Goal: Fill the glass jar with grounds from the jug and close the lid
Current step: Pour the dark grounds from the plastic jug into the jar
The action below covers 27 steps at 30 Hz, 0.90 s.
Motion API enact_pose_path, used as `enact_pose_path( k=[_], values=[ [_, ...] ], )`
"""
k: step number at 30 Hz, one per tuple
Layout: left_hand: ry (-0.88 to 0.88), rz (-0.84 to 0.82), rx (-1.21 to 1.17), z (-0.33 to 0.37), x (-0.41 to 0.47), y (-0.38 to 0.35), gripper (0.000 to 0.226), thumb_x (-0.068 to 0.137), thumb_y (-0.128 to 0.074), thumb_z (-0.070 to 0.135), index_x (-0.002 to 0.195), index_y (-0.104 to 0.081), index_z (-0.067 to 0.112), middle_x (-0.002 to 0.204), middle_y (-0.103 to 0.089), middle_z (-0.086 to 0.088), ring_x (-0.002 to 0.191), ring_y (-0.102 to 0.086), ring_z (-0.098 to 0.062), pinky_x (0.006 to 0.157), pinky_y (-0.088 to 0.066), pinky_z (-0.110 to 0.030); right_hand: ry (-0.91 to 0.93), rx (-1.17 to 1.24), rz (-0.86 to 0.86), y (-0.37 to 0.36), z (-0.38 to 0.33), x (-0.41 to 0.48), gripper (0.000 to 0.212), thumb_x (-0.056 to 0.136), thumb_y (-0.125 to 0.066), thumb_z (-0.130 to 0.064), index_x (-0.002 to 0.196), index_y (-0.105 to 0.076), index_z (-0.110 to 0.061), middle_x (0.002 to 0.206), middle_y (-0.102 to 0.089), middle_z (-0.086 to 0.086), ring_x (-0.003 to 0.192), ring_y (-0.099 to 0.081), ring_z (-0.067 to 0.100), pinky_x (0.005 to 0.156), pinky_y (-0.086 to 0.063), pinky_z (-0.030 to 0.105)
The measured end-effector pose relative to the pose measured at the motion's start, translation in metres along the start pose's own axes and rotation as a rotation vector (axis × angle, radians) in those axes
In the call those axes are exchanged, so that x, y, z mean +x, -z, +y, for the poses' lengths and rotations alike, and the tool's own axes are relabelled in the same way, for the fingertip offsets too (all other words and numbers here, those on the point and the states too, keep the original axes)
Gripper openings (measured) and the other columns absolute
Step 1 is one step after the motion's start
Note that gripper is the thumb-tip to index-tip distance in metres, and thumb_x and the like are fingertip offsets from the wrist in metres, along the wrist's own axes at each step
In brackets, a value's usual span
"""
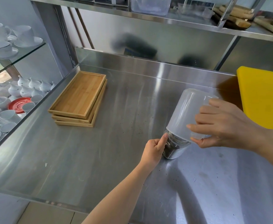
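The bare steel counter (116, 143) lies open at centre. Three stacked bamboo trays (79, 99) block its left rear; a yellow cutting board (265, 97) blocks its right.

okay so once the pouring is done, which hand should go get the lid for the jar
Right, probably. The left hand grips the glass jar and steadies it on the counter. The right hand only holds the upended jug, so it frees up after setting that down. No lid is visible.

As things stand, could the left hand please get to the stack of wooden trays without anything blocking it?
Probably yes, but not freely. The steel counter between the left hand and the trays lies bare, so the path looks open. However, that hand is steadying the jar while the right hand tips the jug over it.
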State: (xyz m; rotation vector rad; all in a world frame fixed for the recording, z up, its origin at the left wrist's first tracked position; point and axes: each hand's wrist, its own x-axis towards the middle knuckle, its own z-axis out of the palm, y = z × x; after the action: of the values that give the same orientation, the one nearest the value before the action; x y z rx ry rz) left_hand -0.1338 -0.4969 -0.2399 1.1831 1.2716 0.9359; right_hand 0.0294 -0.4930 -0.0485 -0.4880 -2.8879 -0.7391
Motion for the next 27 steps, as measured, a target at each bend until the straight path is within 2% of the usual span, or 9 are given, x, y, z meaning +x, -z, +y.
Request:
enact_pose_path(
  k=[3, 7, 10, 12, 15, 17, 19, 21, 27],
  values=[
    [0.010, -0.007, -0.002, 0.000, 0.000, 0.000, 0.061, 0.077, -0.046, 0.066, 0.041, -0.020, 0.025, 0.043, -0.018, 0.010, 0.049, -0.017, -0.013, 0.052, -0.015, -0.034, -0.026, 0.003, 0.009, 0.000, -0.001, 0.001, 0.023, 0.062, -0.068, -0.026, 0.075, -0.071, -0.007, 0.068, -0.068, 0.012, 0.058, -0.061, 0.028, 0.056, -0.050, 0.031],
    [0.007, -0.007, 0.007, 0.001, -0.001, 0.001, 0.060, 0.072, -0.045, 0.071, 0.047, -0.018, 0.023, 0.047, -0.018, 0.009, 0.053, -0.017, -0.015, 0.054, -0.014, -0.035, -0.146, 0.043, 0.057, -0.002, -0.001, -0.002, 0.022, 0.069, -0.075, -0.025, 0.076, -0.072, -0.005, 0.065, -0.066, 0.013, 0.056, -0.058, 0.030, 0.056, -0.048, 0.031],
    [0.002, -0.005, 0.025, 0.001, -0.001, 0.001, 0.059, 0.077, -0.045, 0.069, 0.050, -0.017, 0.024, 0.049, -0.018, 0.008, 0.054, -0.017, -0.015, 0.053, -0.014, -0.032, -0.425, 0.235, 0.191, -0.005, 0.002, -0.009, 0.037, 0.077, -0.064, -0.036, 0.081, -0.072, 0.000, 0.064, -0.062, 0.013, 0.057, -0.051, 0.028, 0.057, -0.044, 0.028],
    [-0.007, -0.001, 0.034, 0.000, -0.001, 0.002, 0.057, 0.082, -0.045, 0.064, 0.052, -0.017, 0.024, 0.050, -0.018, 0.008, 0.053, -0.017, -0.013, 0.051, -0.013, -0.030, -0.620, 0.410, 0.287, -0.009, 0.001, -0.017, 0.054, 0.083, -0.053, -0.050, 0.086, -0.070, 0.000, 0.070, -0.058, 0.006, 0.065, -0.045, 0.017, 0.061, -0.040, 0.014],
    [-0.011, 0.011, 0.046, -0.002, 0.000, 0.001, 0.058, 0.079, -0.044, 0.065, 0.057, -0.018, 0.018, 0.053, -0.021, 0.002, 0.052, -0.018, -0.012, 0.050, -0.014, -0.030, -0.936, 0.632, 0.473, -0.019, -0.006, -0.031, 0.036, 0.078, -0.062, -0.042, 0.087, -0.068, -0.008, 0.073, -0.059, -0.009, 0.066, -0.042, 0.003, 0.057, -0.035, 0.005],
    [-0.012, 0.014, 0.044, -0.003, 0.001, 0.001, 0.060, 0.079, -0.044, 0.064, 0.056, -0.018, 0.015, 0.055, -0.022, 0.000, 0.053, -0.018, -0.013, 0.052, -0.014, -0.031, -1.146, 0.796, 0.639, -0.030, -0.008, -0.043, 0.007, 0.078, -0.068, -0.026, 0.080, -0.068, -0.019, 0.072, -0.065, -0.016, 0.064, -0.047, 0.001, 0.053, -0.036, 0.008],
    [-0.014, 0.000, 0.022, -0.003, 0.002, 0.001, 0.057, 0.080, -0.046, 0.063, 0.053, -0.017, 0.022, 0.052, -0.019, 0.006, 0.053, -0.017, -0.014, 0.055, -0.013, -0.034, -1.355, 0.931, 0.830, -0.043, -0.013, -0.056, 0.018, 0.080, -0.064, -0.019, 0.066, -0.066, -0.030, 0.060, -0.063, -0.017, 0.056, -0.047, 0.000, 0.047, -0.038, 0.012],
    [-0.008, -0.011, 0.003, -0.003, 0.002, 0.001, 0.057, 0.078, -0.047, 0.065, 0.050, -0.017, 0.026, 0.050, -0.017, 0.010, 0.055, -0.015, -0.015, 0.060, -0.013, -0.039, -1.540, 1.050, 0.963, -0.054, -0.019, -0.072, 0.023, 0.081, -0.060, -0.018, 0.059, -0.064, -0.028, 0.048, -0.052, -0.011, 0.046, -0.038, 0.003, 0.039, -0.032, 0.015],
    [-0.013, -0.010, -0.004, -0.005, 0.005, 0.001, 0.057, 0.074, -0.045, 0.069, 0.048, -0.018, 0.026, 0.050, -0.017, 0.011, 0.055, -0.015, -0.016, 0.065, -0.012, -0.044, -1.962, 1.373, 1.132, -0.096, -0.054, -0.123, 0.032, 0.078, -0.056, -0.027, 0.049, -0.044, -0.023, 0.045, -0.036, -0.004, 0.045, -0.029, 0.012, 0.041, -0.023, 0.026]
  ],
)
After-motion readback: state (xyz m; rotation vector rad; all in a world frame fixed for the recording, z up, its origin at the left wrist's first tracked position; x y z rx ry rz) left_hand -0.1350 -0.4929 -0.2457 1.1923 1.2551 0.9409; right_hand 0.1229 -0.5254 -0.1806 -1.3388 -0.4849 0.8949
